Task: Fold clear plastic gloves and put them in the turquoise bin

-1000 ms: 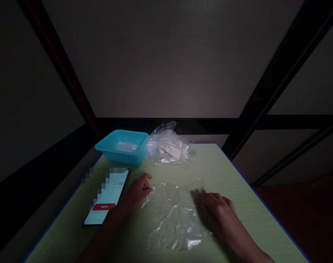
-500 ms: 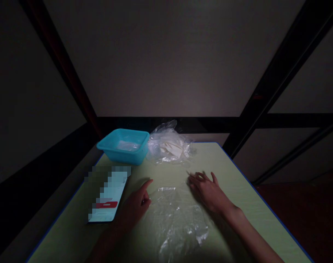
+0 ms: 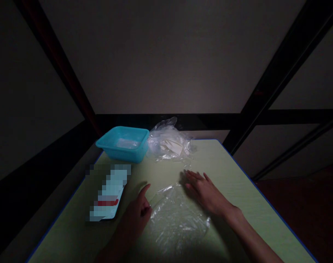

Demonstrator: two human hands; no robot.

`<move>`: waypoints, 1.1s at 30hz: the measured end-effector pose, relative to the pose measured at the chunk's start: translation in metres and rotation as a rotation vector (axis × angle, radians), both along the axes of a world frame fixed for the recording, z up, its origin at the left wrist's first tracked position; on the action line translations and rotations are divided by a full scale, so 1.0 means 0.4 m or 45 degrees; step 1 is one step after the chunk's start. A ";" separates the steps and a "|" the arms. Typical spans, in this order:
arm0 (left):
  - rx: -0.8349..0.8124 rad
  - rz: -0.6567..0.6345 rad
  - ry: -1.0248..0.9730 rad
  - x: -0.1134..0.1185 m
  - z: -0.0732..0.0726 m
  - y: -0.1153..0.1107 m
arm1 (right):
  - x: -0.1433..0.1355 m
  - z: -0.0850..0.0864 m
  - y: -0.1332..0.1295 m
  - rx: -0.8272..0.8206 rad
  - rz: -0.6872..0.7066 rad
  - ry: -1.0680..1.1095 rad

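A crumpled sheet of clear plastic film (image 3: 177, 219), perhaps a thin bag, lies on the table between my hands. My left hand (image 3: 137, 215) is at its left edge, fingers curled against the film and the thumb sticking out; the film seems caught at the fingers. Just beyond the film's upper right side, my right hand (image 3: 206, 190) is stretched out low over the table, palm down, fingers extended and holding nothing visible. Whether the right palm touches the film cannot be made out.
A blue plastic basin (image 3: 125, 155) with clear plastic inside stands at the back left. Beside it lies a heap of clear plastic (image 3: 169, 142) with whitish material. A phone (image 3: 114, 190), partly pixelated, lies left of my left hand. The pale green table (image 3: 254, 219) has a blue edge.
The film's far edge has shifted from flat to a slanted peak, drawn toward my left hand. My right hand has moved slightly left, its fingers now straighter and closer together.
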State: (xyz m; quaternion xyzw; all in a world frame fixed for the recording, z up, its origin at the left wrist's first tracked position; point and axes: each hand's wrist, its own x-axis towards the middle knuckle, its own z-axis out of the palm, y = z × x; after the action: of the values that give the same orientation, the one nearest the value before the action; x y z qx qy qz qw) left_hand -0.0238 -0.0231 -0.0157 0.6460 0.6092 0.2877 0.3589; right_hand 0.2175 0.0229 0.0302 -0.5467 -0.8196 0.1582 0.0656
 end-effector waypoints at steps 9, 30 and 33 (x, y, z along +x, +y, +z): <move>-0.002 -0.013 -0.046 0.006 0.007 -0.088 | -0.042 -0.005 0.032 -0.071 0.195 0.122; 0.627 -0.254 0.599 0.013 0.016 -0.099 | -0.045 0.026 -0.074 -0.055 0.626 0.188; 0.666 -0.549 0.777 0.041 0.029 -0.049 | -0.016 0.003 -0.120 -0.110 0.659 0.112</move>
State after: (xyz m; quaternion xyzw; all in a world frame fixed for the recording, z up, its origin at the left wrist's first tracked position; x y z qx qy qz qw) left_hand -0.0073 -0.0429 -0.0039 0.8823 0.4453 0.1473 0.0395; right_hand 0.2110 -0.0249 0.0312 -0.3139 -0.9209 0.2282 0.0352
